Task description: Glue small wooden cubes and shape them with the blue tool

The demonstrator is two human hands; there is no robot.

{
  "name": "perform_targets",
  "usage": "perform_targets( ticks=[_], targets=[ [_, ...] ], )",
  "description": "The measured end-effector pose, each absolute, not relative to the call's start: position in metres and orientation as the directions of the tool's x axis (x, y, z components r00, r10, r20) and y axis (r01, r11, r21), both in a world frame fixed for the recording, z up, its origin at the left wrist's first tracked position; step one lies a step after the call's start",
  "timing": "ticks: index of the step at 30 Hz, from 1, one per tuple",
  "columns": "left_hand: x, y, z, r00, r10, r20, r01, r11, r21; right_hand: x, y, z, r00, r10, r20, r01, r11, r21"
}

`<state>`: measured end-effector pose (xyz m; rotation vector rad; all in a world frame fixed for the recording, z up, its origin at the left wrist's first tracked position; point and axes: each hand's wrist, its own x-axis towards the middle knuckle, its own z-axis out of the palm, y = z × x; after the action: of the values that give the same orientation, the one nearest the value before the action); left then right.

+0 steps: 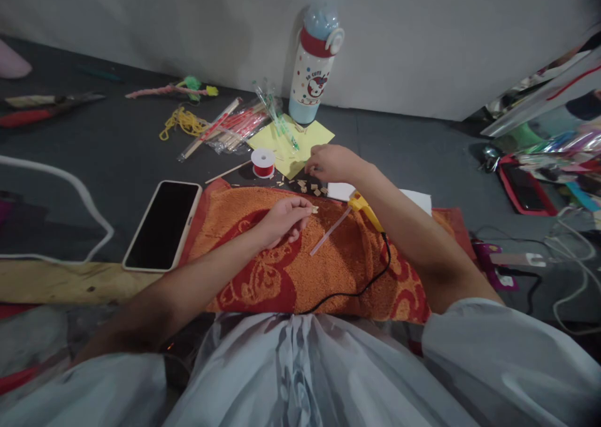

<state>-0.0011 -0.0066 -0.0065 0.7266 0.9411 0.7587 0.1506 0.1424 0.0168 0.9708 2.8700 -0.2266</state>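
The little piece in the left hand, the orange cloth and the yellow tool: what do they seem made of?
Little piece: probably bare wood, matte, from its pale tan colour; too small to be sure. Orange cloth: terry towelling, likely cotton, judging by the nubbly surface. Yellow tool: probably smooth plastic, given its even colour.

There's room, I'd say, for a hand to pass over the dark grey tabletop (399, 142) right of the tall blue-and-white bottle (310, 79), which blocks the way behind. By the right forearm (417, 242) lies the yellow plastic glue gun (364, 206), its thin black cord (388, 258) curving across the orange-and-red towel (338, 270); small pale wooden pieces (303, 185) obstruct beneath the right hand (334, 163)
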Motion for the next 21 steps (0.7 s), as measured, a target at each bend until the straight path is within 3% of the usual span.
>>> perform_targets(
  ticks=[4, 12, 21],
  targets=[
    [-0.001, -0.007, -0.007, 0.389, 0.819, -0.421, -0.246, 0.533, 0.810, 0.150, 0.135, 0.021, -0.773, 0.624, -0.113, 0.633, 0.770, -0.080],
    [-0.002, -0.007, -0.003, 0.392, 0.813, -0.431, -0.236, 0.542, 0.807, 0.145, 0.130, 0.013, -0.849, 0.510, -0.137, 0.527, 0.798, -0.292],
    [-0.002, -0.007, -0.004, 0.392, 0.806, -0.443, -0.220, 0.550, 0.806, 0.141, 0.133, 0.017, -0.821, 0.566, -0.079, 0.567, 0.791, -0.231]
  ],
)
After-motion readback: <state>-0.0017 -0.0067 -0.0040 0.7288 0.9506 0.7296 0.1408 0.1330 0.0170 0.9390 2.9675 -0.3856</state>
